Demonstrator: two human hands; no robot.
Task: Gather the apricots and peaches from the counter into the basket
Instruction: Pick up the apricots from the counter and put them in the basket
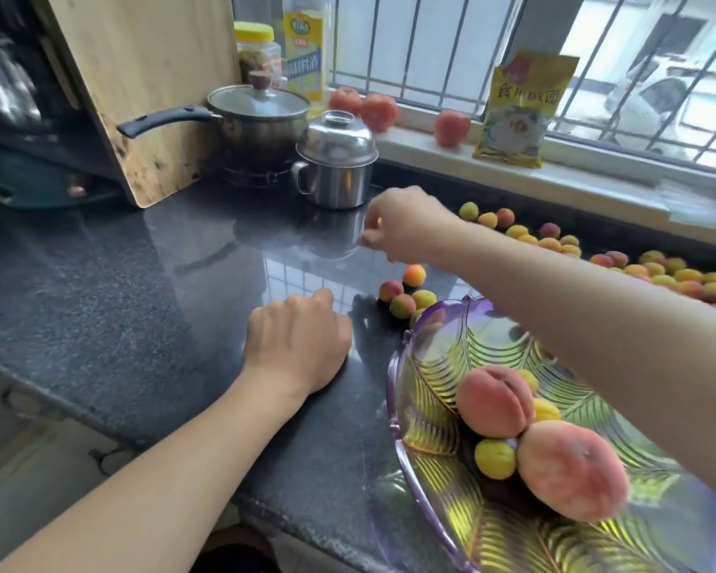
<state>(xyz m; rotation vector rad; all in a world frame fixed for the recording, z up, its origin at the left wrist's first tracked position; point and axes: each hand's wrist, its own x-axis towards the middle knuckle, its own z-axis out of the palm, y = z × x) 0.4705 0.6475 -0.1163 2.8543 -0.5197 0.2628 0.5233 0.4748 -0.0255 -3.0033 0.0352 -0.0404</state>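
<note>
Just beyond the basket (406, 407), reached out with the right hand (406, 225) over the counter (100, 283). Could not tell its grip: fingers bent and blurry, maybe nipping a small yellow bit, maybe not. Rested the left hand (298, 345) on the counter just left of the basket, fingers curled under, nothing seen inside.

Counted two peaches (492, 401) in the basket, with three yellow apricots (495, 459) tucked around them. Counted four more apricots just beyond the rim, bunched close, plus one half hidden behind the glass. Saw a long row (658, 275) well behind the basket; too many to count, surely over twenty. Saw three red fruits (451, 128) on the sill (410, 146), far behind the basket; could not tell if peaches.

Judged the apricots small, light, a bit firm, ready to roll away on the shiny counter. Best to cup two or three from above, fingertips round the sides. Judged the peaches heavier, soft, fuzzy, easy to bruise. Best to take one at a time, whole hand round the middle, no squeezing. Best to set each down gently in the glassy-looking basket.
</note>
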